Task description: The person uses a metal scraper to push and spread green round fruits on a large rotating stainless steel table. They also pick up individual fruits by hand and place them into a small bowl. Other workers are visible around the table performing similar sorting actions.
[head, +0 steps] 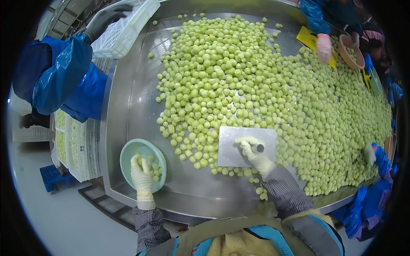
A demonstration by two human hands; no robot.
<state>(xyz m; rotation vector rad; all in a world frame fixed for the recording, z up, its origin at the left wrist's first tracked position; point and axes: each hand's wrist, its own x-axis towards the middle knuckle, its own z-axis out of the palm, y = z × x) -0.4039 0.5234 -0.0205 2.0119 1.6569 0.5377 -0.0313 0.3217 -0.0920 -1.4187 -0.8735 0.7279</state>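
Observation:
Round pale-green fruits or vegetables, peeled-looking (221,70), lie in a broad heap on a stainless steel table (141,105). My right hand (254,152), in a cream glove, is closed around the upright handle of a flat metal plate tool (229,153). That plate rests on the near edge of the heap. At the left, a light-green plastic bowl (125,166) stands on the table with several green pieces at its right side. My left hand (141,172), gloved too, reaches into this bowl with its fingers bent; whether it holds a piece is hidden.
A person in blue sleeves at the left has a gloved hand at a white plastic crate (128,38). Filled crates (86,150) are stacked below. Several co-workers line the right side, with a yellow scoop-like plate (306,36) and an orange-brown bowl (344,52). The table has a raised rim.

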